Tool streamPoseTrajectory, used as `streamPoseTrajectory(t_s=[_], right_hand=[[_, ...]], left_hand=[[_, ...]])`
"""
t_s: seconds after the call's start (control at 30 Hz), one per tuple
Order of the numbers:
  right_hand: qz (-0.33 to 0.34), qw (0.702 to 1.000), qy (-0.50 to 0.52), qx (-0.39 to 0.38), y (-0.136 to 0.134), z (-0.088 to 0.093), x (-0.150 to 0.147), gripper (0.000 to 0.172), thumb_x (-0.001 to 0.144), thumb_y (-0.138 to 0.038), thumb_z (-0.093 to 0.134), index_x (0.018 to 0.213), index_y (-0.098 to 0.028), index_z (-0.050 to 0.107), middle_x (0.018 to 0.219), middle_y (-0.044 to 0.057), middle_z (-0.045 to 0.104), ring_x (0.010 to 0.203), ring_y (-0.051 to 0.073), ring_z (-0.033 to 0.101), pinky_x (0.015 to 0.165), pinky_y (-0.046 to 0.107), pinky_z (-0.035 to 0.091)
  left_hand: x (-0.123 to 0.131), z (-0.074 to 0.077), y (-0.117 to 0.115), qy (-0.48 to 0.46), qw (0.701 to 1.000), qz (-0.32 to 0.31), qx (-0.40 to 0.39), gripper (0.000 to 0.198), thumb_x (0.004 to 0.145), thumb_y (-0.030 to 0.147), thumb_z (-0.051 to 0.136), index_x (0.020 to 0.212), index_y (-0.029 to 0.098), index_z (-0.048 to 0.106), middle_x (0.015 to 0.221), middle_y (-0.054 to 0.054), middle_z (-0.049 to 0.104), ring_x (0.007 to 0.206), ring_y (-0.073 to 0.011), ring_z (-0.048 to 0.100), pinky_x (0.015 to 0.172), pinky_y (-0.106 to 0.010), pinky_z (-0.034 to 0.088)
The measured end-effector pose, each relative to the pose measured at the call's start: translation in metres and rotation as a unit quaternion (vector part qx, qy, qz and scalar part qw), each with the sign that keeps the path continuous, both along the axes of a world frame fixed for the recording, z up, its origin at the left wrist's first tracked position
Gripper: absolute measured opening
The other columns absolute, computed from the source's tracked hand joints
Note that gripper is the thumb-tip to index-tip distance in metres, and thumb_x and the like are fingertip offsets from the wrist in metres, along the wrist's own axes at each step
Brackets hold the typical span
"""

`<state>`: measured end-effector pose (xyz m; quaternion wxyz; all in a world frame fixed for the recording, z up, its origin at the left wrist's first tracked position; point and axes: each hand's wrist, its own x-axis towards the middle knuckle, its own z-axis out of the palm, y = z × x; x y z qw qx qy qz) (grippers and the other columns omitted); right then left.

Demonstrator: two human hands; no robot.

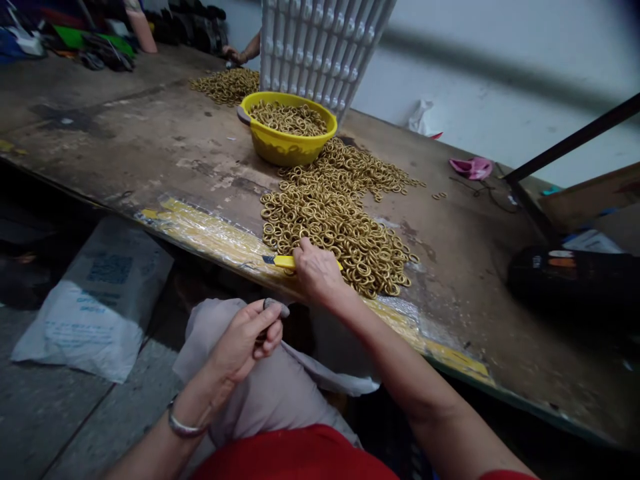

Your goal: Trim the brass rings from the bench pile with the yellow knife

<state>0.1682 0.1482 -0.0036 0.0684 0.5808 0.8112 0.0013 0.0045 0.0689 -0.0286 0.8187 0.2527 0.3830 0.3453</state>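
Observation:
My right hand [319, 272] is wrapped round a yellow utility knife [284, 262] at the near edge of a heap of brass-coloured rings [333, 220]. The knife's dark blade end points left, and its yellow tail shows past my knuckles. Lower and to the left, my left hand [250, 337] is held over my lap with its fingers curled in. A dark grey covering [277, 307] sits at the tip of its thumb. Whatever lies inside those curled fingers is hidden.
Behind the heap stands a yellow basin [287, 145] full of rings, before a ribbed grey panel [320, 53]. Another person's hand [237, 55] is near a farther ring pile [227, 87]. Tape covers the table edge [210, 233]. A white sack [95, 307] lies on the floor.

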Motion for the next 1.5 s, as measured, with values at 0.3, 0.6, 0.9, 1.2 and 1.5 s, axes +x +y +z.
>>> streamPoseTrajectory(t_s=[0.3, 0.6, 0.9, 1.2, 1.5], right_hand=[[-0.018, 0.997, 0.075, 0.012, 0.002, 0.010, 0.008, 0.018, 0.091, -0.015, 0.046, 0.096, -0.015, 0.064, 0.103, 0.010, 0.059, 0.080, 0.018, 0.061, 0.068, 0.026, 0.042], [0.081, 0.871, 0.448, -0.183, -0.070, 0.027, 0.038, 0.008, 0.085, -0.020, 0.055, 0.080, -0.017, 0.060, 0.066, -0.004, 0.055, 0.058, 0.009, 0.047, 0.055, 0.019, 0.034], [-0.033, 0.731, 0.641, -0.231, -0.099, 0.016, 0.033, 0.017, 0.081, -0.031, 0.064, 0.078, -0.015, 0.065, 0.063, -0.003, 0.055, 0.057, 0.009, 0.047, 0.056, 0.020, 0.039], [-0.020, 0.824, 0.560, -0.082, -0.130, 0.018, 0.039, 0.012, 0.088, -0.017, 0.053, 0.085, -0.017, 0.064, 0.072, 0.000, 0.061, 0.065, 0.011, 0.054, 0.063, 0.022, 0.041], [0.005, 0.941, 0.339, -0.004, -0.147, 0.011, 0.045, 0.025, 0.075, -0.003, 0.051, 0.094, -0.016, 0.062, 0.080, 0.004, 0.064, 0.068, 0.015, 0.056, 0.061, 0.024, 0.036]], left_hand=[[0.004, 0.001, -0.008, 0.044, 0.998, 0.031, 0.026, 0.031, 0.075, 0.037, 0.073, 0.079, 0.017, 0.051, 0.055, 0.007, 0.049, 0.039, -0.0024, 0.034, 0.035, -0.012, 0.017], [0.003, 0.018, -0.016, 0.063, 0.995, 0.024, 0.066, 0.041, 0.076, 0.049, 0.072, 0.094, 0.015, 0.057, 0.064, 0.000, 0.064, 0.037, -0.0020, 0.039, 0.034, -0.013, 0.017], [0.010, 0.029, -0.029, 0.025, 0.996, -0.048, 0.069, 0.031, 0.076, 0.040, 0.074, 0.084, 0.013, 0.062, 0.073, -0.005, 0.067, 0.042, -0.0023, 0.040, 0.035, -0.013, 0.020], [0.014, 0.035, -0.039, 0.059, 0.989, -0.043, 0.128, 0.023, 0.079, 0.035, 0.072, 0.082, 0.014, 0.065, 0.072, -0.004, 0.063, 0.048, -0.0045, 0.041, 0.039, -0.015, 0.024], [0.012, 0.032, -0.042, 0.115, 0.975, -0.045, 0.187, 0.022, 0.084, 0.036, 0.066, 0.080, 0.016, 0.058, 0.061, 0.003, 0.049, 0.049, -0.0061, 0.037, 0.043, -0.017, 0.026]])
